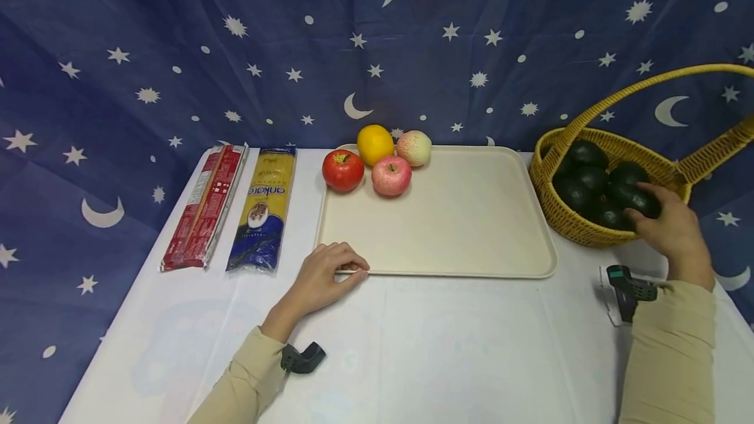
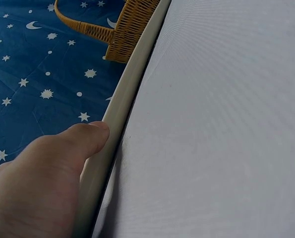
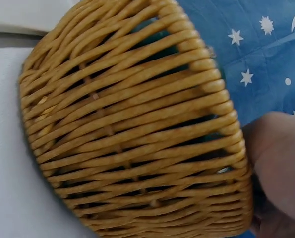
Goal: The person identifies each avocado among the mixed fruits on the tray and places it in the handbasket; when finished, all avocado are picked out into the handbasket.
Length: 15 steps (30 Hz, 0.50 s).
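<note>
At the right, my right hand [image 1: 677, 228] reaches over the near rim of a yellow wicker basket [image 1: 580, 231]. Its thumb and fingers grip a dark green avocado [image 1: 635, 199], with several more avocados [image 1: 574, 194] lying around it inside. In the right wrist view, the woven wall [image 3: 137, 124] hides most of what that hand [image 3: 281, 168] holds. My left hand [image 1: 330, 277] pinches the near left edge of a cream tray [image 1: 459, 228]; its thumb lies along the tray's rim [image 2: 120, 109] in the left wrist view.
A tomato [image 1: 343, 170], an orange [image 1: 375, 144], a pink apple [image 1: 391, 176] and a pale peach [image 1: 414, 148] cluster at the tray's far left. Left of it lie a red packet [image 1: 206, 208] and a yellow-blue Ankara pasta packet [image 1: 263, 208]. The basket's tall handle [image 1: 654, 77] arches up before the starry curtain.
</note>
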Motion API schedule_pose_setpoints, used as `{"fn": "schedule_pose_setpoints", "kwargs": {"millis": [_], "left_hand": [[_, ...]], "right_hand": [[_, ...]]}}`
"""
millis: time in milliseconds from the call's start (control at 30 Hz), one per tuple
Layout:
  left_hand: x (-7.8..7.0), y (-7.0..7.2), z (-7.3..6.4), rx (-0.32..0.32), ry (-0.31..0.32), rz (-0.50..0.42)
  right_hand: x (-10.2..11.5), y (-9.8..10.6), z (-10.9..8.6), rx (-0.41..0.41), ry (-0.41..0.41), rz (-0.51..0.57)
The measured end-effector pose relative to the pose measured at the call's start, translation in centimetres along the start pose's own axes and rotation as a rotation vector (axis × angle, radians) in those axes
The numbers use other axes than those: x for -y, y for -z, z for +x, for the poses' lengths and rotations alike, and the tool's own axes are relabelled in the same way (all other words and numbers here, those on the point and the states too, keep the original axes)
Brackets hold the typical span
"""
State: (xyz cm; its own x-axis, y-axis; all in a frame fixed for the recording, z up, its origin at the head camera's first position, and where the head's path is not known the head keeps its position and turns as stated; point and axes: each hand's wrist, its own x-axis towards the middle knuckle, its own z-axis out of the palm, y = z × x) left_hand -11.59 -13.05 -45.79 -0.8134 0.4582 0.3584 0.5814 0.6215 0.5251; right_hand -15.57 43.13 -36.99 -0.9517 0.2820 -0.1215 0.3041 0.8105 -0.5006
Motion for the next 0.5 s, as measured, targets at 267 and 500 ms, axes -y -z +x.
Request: {"fn": "schedule_pose_setpoints", "kwargs": {"millis": [267,500], "left_hand": [[0.0,-0.1,0.1,0.005,0.014,0.002],[-0.2,0.2,0.2,0.008,0.029,-0.006]], "right_hand": [[-0.3,-0.5,0.0,-0.025,0.058,0.061],[0.3,-0.8,-1.3,-0.204,0.101,0.152]]}}
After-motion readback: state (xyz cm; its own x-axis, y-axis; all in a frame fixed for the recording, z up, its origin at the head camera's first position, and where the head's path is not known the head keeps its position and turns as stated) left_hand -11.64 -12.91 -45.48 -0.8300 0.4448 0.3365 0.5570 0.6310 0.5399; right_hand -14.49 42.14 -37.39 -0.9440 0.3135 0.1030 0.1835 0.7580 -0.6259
